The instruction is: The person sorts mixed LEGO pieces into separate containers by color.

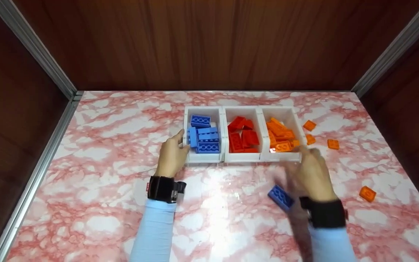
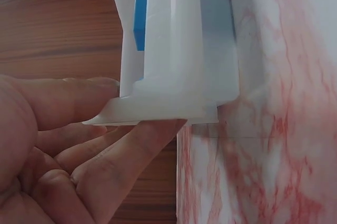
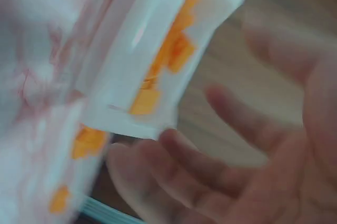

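My left hand [image 1: 171,155] pinches the left edge of a white bin [image 1: 204,158] that holds blue bricks [image 1: 208,134]; in the left wrist view the thumb [image 2: 73,97] and fingertips press on its rim from two sides. Joined to it are a white bin [image 1: 244,157] of red bricks [image 1: 235,141] and another [image 1: 278,157] of orange bricks [image 1: 282,134]. Blurred, my right hand [image 1: 315,174] is at the front right corner of the orange bricks' bin. Its fingers are spread and loosely bent in the right wrist view, with nothing seen between them.
A dark blue brick [image 1: 281,197] lies on the marbled tabletop [image 1: 104,182], left of my right wrist. Several small orange bricks are scattered on the right, including one by the bins [image 1: 309,125] and one nearer the front [image 1: 367,194]. Wooden panels [image 1: 209,43] enclose the back and sides.
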A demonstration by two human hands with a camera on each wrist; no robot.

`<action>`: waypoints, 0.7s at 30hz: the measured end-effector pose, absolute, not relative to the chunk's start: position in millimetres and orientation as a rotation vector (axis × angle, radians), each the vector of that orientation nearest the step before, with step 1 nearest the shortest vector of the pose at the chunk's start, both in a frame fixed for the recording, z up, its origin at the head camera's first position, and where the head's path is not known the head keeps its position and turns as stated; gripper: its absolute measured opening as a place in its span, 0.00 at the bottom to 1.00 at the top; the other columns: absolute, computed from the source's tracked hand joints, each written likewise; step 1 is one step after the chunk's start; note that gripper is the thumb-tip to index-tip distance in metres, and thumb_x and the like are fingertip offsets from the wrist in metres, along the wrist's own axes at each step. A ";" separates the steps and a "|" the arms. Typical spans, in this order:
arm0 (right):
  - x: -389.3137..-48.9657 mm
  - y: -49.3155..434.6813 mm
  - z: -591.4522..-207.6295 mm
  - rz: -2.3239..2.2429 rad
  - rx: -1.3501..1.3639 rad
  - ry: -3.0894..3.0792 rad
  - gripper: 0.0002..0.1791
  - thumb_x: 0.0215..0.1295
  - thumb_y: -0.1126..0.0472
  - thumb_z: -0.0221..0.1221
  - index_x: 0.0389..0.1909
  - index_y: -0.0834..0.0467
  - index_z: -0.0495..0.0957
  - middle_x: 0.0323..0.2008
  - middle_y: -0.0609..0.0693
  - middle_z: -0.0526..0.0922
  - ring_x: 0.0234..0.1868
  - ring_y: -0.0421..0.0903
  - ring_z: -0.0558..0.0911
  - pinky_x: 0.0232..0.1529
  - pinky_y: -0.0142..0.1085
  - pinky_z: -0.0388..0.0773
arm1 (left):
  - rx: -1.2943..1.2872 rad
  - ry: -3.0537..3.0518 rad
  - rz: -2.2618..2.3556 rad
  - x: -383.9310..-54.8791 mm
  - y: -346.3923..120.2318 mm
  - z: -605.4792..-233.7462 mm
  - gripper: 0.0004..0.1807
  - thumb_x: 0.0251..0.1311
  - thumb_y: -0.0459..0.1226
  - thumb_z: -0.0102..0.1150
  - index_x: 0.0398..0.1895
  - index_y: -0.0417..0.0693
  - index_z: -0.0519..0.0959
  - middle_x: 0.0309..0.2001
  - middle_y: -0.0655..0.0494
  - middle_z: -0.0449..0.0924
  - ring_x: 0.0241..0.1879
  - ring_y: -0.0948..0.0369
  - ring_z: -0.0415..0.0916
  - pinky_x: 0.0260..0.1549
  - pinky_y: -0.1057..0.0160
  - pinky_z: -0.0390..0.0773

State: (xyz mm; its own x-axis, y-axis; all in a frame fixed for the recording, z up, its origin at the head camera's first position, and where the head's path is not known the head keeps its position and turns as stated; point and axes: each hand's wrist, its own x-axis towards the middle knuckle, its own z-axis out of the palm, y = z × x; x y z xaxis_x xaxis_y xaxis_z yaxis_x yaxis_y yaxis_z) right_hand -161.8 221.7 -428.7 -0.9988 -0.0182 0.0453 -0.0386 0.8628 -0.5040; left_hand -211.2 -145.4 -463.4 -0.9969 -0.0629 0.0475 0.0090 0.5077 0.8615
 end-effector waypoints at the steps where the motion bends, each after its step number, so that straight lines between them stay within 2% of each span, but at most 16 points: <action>1: -154.5 219.9 -429.8 0.791 0.100 -3.038 0.27 0.62 0.51 0.67 0.56 0.62 0.75 0.44 0.64 0.74 0.38 0.59 0.78 0.38 0.53 0.78 | 0.042 -2.662 -1.535 -211.6 -144.3 -463.3 0.33 0.64 0.30 0.60 0.73 0.42 0.64 0.60 0.38 0.76 0.51 0.50 0.80 0.27 0.62 0.79; 5: -133.0 211.9 -434.3 0.698 0.318 -3.286 0.33 0.48 0.44 0.75 0.52 0.55 0.77 0.39 0.54 0.74 0.33 0.48 0.76 0.32 0.44 0.78 | 0.056 -2.664 -1.533 -212.3 -142.2 -463.6 0.33 0.64 0.30 0.60 0.73 0.42 0.64 0.61 0.38 0.75 0.43 0.53 0.81 0.25 0.62 0.79; 7: -127.9 207.4 -438.4 0.613 0.381 -3.335 0.35 0.41 0.42 0.78 0.48 0.55 0.78 0.35 0.52 0.73 0.30 0.46 0.74 0.31 0.42 0.76 | 0.069 -2.667 -1.534 -212.2 -142.7 -463.7 0.34 0.64 0.29 0.60 0.73 0.43 0.64 0.61 0.38 0.75 0.38 0.54 0.80 0.24 0.61 0.78; 8: -126.4 204.8 -440.3 0.592 0.387 -3.356 0.34 0.40 0.42 0.78 0.46 0.55 0.78 0.34 0.51 0.73 0.30 0.46 0.74 0.30 0.42 0.76 | 0.070 -2.669 -1.531 -212.3 -143.4 -463.5 0.34 0.64 0.29 0.60 0.73 0.43 0.64 0.61 0.39 0.75 0.37 0.54 0.80 0.24 0.61 0.78; 13: -121.2 197.2 -446.7 0.625 0.322 -3.429 0.27 0.44 0.53 0.79 0.44 0.54 0.77 0.35 0.52 0.77 0.34 0.48 0.78 0.35 0.44 0.79 | 0.066 -2.676 -1.542 -211.5 -144.7 -463.0 0.34 0.64 0.29 0.59 0.73 0.42 0.63 0.62 0.39 0.74 0.35 0.55 0.80 0.22 0.61 0.78; 17: -120.7 196.4 -446.1 0.622 0.343 -3.413 0.21 0.49 0.64 0.74 0.44 0.57 0.77 0.37 0.54 0.81 0.38 0.52 0.80 0.39 0.49 0.80 | 0.073 -2.670 -1.541 -210.8 -144.5 -462.4 0.34 0.64 0.29 0.59 0.73 0.42 0.63 0.61 0.39 0.75 0.25 0.56 0.77 0.19 0.62 0.76; 18: -121.6 196.4 -445.3 0.611 0.361 -3.381 0.19 0.50 0.65 0.73 0.43 0.58 0.78 0.36 0.54 0.81 0.38 0.52 0.80 0.39 0.49 0.80 | 0.068 -2.671 -1.541 -210.8 -144.5 -462.0 0.34 0.64 0.29 0.59 0.73 0.42 0.63 0.61 0.38 0.74 0.22 0.55 0.75 0.18 0.61 0.76; 21: -126.2 194.6 -442.0 0.600 0.450 -3.208 0.15 0.53 0.68 0.70 0.42 0.60 0.78 0.33 0.54 0.81 0.35 0.52 0.81 0.37 0.49 0.80 | 0.055 -2.665 -1.536 -211.0 -145.1 -461.4 0.33 0.64 0.29 0.59 0.73 0.41 0.63 0.62 0.38 0.74 0.23 0.56 0.75 0.19 0.61 0.76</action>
